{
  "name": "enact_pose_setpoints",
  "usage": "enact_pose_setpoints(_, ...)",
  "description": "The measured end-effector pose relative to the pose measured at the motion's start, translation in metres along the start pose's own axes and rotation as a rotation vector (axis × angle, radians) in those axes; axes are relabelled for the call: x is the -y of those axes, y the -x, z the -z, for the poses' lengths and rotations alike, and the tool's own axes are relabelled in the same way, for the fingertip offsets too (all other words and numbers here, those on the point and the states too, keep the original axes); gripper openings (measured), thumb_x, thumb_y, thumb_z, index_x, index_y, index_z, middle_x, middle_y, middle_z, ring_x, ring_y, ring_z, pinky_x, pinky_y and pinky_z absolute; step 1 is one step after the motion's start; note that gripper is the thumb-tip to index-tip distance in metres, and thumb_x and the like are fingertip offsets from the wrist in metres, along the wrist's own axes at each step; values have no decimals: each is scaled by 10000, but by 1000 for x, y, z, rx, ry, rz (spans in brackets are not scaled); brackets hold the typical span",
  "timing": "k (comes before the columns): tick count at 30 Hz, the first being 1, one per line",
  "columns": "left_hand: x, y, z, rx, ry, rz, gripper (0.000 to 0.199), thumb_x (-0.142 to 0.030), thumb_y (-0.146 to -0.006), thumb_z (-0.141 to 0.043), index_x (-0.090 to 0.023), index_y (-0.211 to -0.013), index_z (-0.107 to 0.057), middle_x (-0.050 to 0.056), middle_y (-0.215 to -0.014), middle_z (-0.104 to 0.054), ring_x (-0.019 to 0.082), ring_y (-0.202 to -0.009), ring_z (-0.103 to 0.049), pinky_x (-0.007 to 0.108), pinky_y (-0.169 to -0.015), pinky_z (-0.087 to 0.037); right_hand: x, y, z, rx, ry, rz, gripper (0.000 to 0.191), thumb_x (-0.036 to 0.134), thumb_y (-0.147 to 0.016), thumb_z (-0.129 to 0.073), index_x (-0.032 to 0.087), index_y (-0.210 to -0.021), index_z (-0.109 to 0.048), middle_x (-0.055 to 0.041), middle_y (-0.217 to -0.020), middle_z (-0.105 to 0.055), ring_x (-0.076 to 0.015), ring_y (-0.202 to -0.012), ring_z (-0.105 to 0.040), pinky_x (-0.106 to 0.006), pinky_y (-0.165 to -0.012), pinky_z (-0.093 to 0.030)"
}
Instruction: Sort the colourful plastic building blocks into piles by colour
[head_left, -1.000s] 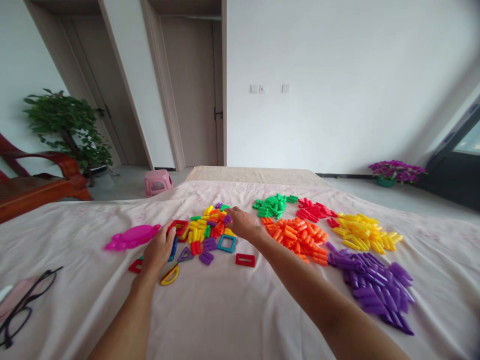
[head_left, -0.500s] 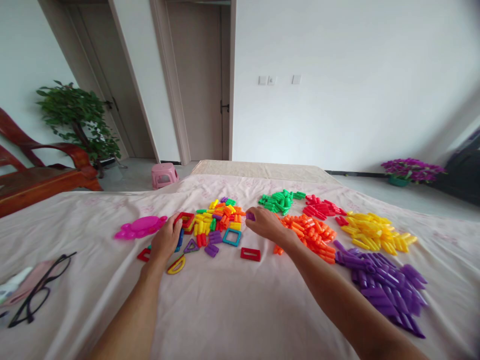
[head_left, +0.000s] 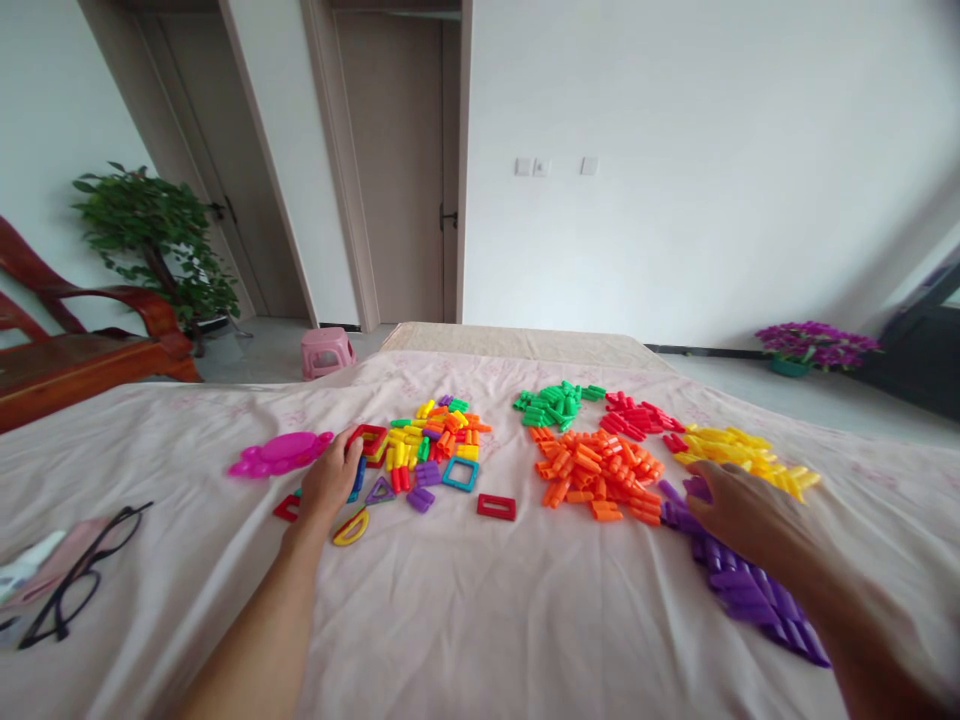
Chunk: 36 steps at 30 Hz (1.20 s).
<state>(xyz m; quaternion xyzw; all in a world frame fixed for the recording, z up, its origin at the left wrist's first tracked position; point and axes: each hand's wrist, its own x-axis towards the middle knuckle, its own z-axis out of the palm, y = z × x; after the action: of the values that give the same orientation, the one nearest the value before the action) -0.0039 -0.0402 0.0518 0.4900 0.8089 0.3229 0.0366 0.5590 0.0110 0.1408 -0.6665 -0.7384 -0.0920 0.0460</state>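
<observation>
My left hand is closed at the edge of a red square frame tile, thumb and fingers on its left side. Blue frame tiles show just below it. Right of these lies a mixed heap of small plastic pieces in yellow, orange, red, green and purple. Over at the right, my right hand is above the pile of purple pieces. A purple plastic piece shows at its closed fingertips. The palm side of both hands is hidden.
Sorted piles of green, red, orange and yellow pieces lie on the cloth. Nearer are a red rectangle tile and a yellow-red half-ring tile. A magenta tray and glasses lie left.
My right hand has moved right with a purple piece, from beside the mixed heap to the purple pile. My left hand has stayed at the red frame tile.
</observation>
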Motion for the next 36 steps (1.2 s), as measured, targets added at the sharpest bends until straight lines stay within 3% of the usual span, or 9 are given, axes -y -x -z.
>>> enact_pose_setpoints(3, 0, 0, -1, 0, 14, 4, 540, -482, -978, -295, -228, -1399, -519, 104, -1367, -613, 281, -1244, -571, 396, -992, -452, -14, 8, 3, 19, 64, -34, 323, 333, -874, -541, 182, -1130, -668, -189, -1070, -697, -339, -939, -663, -381, -714, -447)
enact_pose_setpoints(6, -1, 1, 0, 6, 25, 9, 534, -474, -978, -304, -224, -1395, -525, 110, -1377, -604, 284, -1250, -565, 401, -1002, -442, 9, 9, 17, 11, 9, 9, 359, 363, -904, -526, 205, -1196, -662, -178, -1164, -677, -340, -1011, -650, -396, -782, -463)
enact_pose_setpoints(10, -2, 2, 2, 13, 33, 9, 537, -477, -980, -297, -222, -1396, -521, 113, -1381, -599, 289, -1248, -566, 407, -998, -444, 93, 7, 31, 103, -236, 320, 326, 264, -893, -532, 250, -1185, -677, -99, -1192, -675, -265, -1068, -635, -369, -913, -459)
enact_pose_setpoints(15, -1, 1, 2, 9, 32, 5, 523, -457, -981, -315, -216, -1398, -520, 121, -1356, -617, 280, -1250, -563, 397, -1007, -432, 215, 5, 12, 203, -568, 749, 376, 195, -889, -555, 218, -1258, -620, -88, -1253, -642, -210, -1168, -579, -314, -990, -441)
enact_pose_setpoints(18, -1, 0, 2, 18, 23, 5, 535, -462, -983, -303, -212, -1409, -510, 128, -1359, -613, 282, -1258, -559, 400, -1011, -431, 270, -3, -6, 160, -559, 827, 376, 167, -876, -574, 192, -1251, -599, -101, -1228, -638, -217, -1176, -557, -321, -992, -436)
enact_pose_setpoints(21, 0, 0, 1, 26, 15, 6, 549, -482, -983, -280, -224, -1414, -500, 118, -1395, -588, 288, -1270, -551, 413, -1015, -434, 306, -13, -19, 156, -459, 819, 358, 187, -865, -590, 201, -1222, -597, -99, -1188, -627, -233, -1132, -562, -339, -933, -465)
enact_pose_setpoints(26, 0, 1, 0, 4, -28, -9, 568, -501, -980, -266, -212, -1407, -503, 123, -1394, -588, 285, -1269, -554, 404, -1011, -441, 327, -18, -27, 106, -323, 778, 237, 241, -877, -571, 171, -1096, -632, -120, -1164, -580, -248, -1043, -590, -354, -840, -506)
enact_pose_setpoints(36, 2, -1, 0, 14, -74, 3, 565, -508, -965, -286, -227, -1392, -526, 121, -1327, -635, 309, -1163, -614, 410, -933, -483, 317, -9, -27, 43, -260, 853, 236, 265, -875, -570, 109, -1044, -622, -131, -1034, -629, -263, -957, -619, -361, -775, -523)
